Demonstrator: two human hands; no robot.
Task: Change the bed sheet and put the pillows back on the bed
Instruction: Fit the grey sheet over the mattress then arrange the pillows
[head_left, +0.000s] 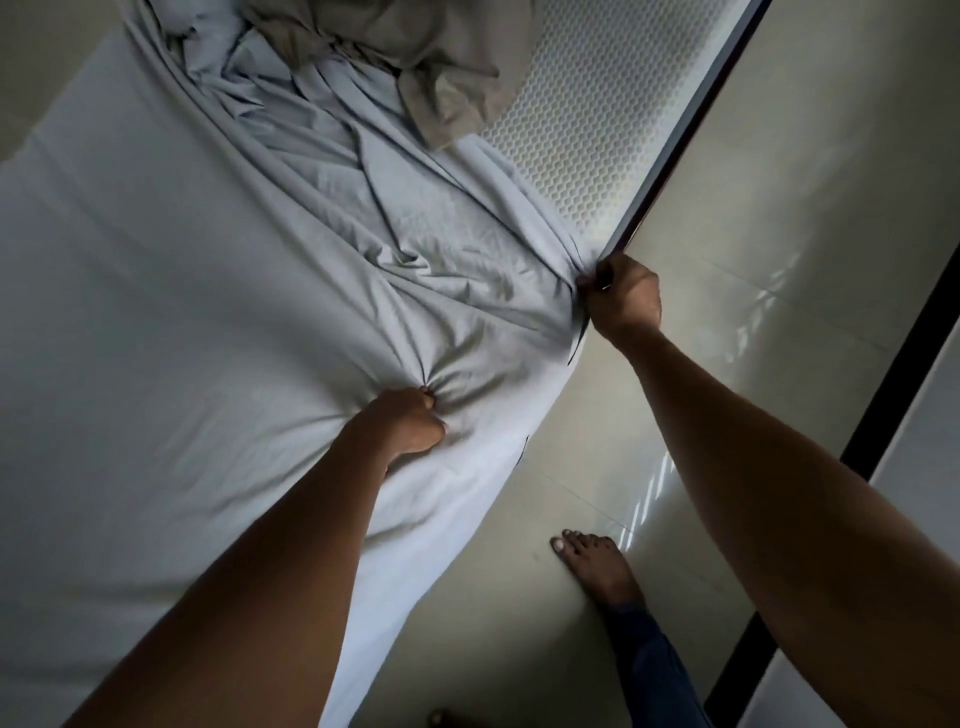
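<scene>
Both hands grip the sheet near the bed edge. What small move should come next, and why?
Probably the right hand should draw the sheet edge farther along the side, toward the bare honeycomb mattress, while the left hand holds it down. That part lies uncovered and the sheet is bunched there.

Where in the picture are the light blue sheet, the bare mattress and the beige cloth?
light blue sheet (182, 260), head view, smooth flat part.
bare mattress (587, 119), head view, honeycomb-patterned top.
beige cloth (441, 67), head view, crumpled middle.
</scene>
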